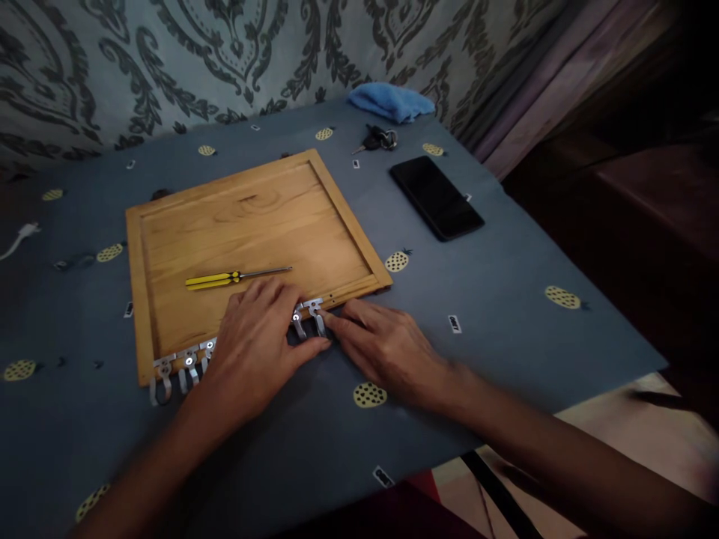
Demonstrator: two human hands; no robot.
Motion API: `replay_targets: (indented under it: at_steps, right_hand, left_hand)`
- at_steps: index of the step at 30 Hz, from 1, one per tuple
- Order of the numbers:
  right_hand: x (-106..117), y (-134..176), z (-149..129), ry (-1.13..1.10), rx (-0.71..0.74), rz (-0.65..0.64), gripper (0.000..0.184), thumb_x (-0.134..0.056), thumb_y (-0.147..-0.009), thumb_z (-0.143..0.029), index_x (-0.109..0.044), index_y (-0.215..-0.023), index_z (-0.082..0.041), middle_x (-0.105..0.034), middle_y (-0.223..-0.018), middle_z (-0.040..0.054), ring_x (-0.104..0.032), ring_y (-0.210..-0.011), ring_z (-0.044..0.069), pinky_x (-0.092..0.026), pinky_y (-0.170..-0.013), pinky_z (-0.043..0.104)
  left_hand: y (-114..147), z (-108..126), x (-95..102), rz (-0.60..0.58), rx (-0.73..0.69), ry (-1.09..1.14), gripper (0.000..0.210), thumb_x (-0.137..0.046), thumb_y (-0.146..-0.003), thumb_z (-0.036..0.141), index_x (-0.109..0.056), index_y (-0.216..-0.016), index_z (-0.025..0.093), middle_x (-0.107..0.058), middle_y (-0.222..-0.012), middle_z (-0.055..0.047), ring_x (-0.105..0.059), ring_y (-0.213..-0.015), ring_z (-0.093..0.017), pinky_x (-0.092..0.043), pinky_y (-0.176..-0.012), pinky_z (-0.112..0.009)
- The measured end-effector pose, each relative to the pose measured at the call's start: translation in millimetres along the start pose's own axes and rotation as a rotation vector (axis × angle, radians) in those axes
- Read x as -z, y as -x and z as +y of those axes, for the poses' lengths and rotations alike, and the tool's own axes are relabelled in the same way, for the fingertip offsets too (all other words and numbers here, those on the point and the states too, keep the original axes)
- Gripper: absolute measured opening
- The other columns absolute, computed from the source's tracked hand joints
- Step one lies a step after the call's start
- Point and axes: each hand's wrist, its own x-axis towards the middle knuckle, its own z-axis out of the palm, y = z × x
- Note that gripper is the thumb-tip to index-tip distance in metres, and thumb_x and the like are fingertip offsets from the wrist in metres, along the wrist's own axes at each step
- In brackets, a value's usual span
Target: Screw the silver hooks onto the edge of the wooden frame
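Note:
A metal hook rail (191,361) with several silver hooks lies along the near edge of a framed wooden board (236,217). My left hand (255,340) grips the rail over its middle, fingers on the board's edge and thumb stretched below the hooks; it hides part of the rail. At the rail's right end, the fingers of my right hand (387,348) are pinched together against the last hook. Whether they hold something small cannot be made out. Screw heads show at some hooks. A yellow-and-black screwdriver (216,280) rests on the board, just beyond my left hand.
The board lies on a table with a blue pineapple-print cover (505,299). To the right is a black phone (435,196), with keys (375,140) and a blue cloth (393,101) farther back. A white cable end (23,236) lies at the left. A patterned curtain (225,60) hangs behind.

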Motion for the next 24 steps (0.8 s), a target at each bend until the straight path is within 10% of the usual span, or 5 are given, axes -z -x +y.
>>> replay_targets:
  at_steps: [24]
  right_hand:
    - [-1.9,1.1,2.2,-0.037,-0.024,0.012,0.032,-0.045,-0.101,-0.016,-0.067,-0.125,-0.013,-0.063,-0.084,0.0058,-0.057,-0.072,0.015,-0.045,-0.060,0.027]
  left_hand:
    - [-2.4,5.3,-3.2,0.030,0.031,0.058,0.030,-0.081,-0.079,0.037,-0.063,-0.094,0.018,-0.066,-0.096,-0.005,-0.059,-0.099,-0.029,-0.044,-0.085,-0.044]
